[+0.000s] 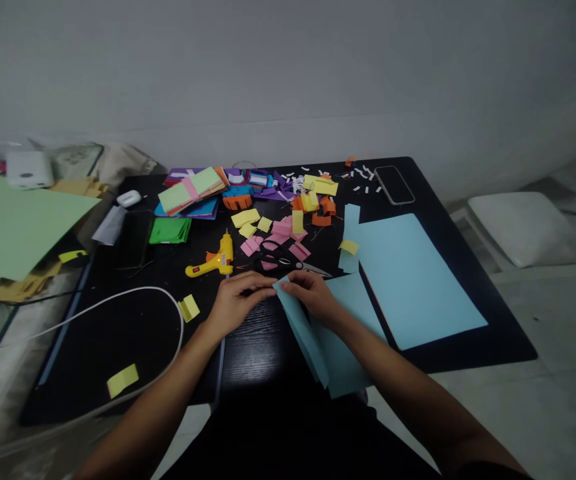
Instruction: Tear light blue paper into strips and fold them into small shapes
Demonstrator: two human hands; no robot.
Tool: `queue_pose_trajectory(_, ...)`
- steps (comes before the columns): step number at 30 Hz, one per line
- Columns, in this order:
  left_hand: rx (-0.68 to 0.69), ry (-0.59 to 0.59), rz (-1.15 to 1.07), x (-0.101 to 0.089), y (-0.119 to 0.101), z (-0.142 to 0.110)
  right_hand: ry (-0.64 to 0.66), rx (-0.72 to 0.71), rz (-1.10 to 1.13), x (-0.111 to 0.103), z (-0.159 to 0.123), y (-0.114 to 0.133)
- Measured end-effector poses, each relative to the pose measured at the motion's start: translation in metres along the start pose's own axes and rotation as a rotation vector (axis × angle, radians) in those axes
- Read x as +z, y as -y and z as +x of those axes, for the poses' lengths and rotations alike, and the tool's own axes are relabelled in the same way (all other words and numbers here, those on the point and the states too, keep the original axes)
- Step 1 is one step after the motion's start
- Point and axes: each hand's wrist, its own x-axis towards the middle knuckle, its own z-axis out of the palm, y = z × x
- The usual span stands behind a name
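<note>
A folded sheet of light blue paper (pixel 304 337) stands partly raised at the front of the black table. My right hand (pixel 315 297) is closed on its upper edge, thumb on top of the paper. At the left corner of the same sheet, the thumb and fingertips of my left hand (pixel 235 303) come together on the paper's edge. Just beyond my hands lie black-handled scissors (pixel 293 264), with blades pointing right. A yellow glue gun (pixel 218 259) rests behind my left hand. Another blue sheet (pixel 351 327) lies under my right forearm.
A large blue sheet (pixel 418 280) and a blue strip (pixel 351 223) lie to the right. Pink slips (pixel 282 230), yellow pieces (pixel 123 381) and green slips (pixel 171 230) are scattered about. A phone (pixel 394 185) sits at the back right; a white cable (pixel 181 313) loops on the left.
</note>
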Motion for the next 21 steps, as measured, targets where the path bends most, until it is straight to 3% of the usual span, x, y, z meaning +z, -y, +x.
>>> queue_pose_trajectory(21, 0.042, -0.005, 0.018, -0.0007, 0.0002, 0.0012, 0.014, 0.010, -0.002, 0.0007, -0.0020, 0.0022)
